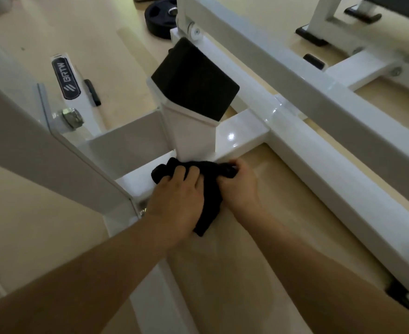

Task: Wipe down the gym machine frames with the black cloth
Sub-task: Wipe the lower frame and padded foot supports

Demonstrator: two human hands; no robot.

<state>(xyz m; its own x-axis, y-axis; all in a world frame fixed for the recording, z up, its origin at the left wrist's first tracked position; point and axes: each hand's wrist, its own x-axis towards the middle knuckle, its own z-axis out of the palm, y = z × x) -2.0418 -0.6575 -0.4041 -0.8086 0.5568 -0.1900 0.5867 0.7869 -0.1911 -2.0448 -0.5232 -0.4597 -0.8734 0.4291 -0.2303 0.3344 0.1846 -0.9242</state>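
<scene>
The black cloth [210, 186] lies bunched against the low white crossbar [242, 138] of the gym machine frame, at the foot of a short white post [193, 131] topped by a black pad [196, 80]. My left hand [177, 203] grips the cloth from above, fingers curled over its left part. My right hand [238, 186] holds the cloth's right end against the bar's near side. A flap of cloth hangs down between the two hands.
A long white beam [343, 169] runs from the crossbar toward the lower right. A slanted white upright [42, 145] with a bolt stands at left. A black weight plate [162, 18] lies on the beige floor [222, 273] at the top. Another white frame stands at upper right.
</scene>
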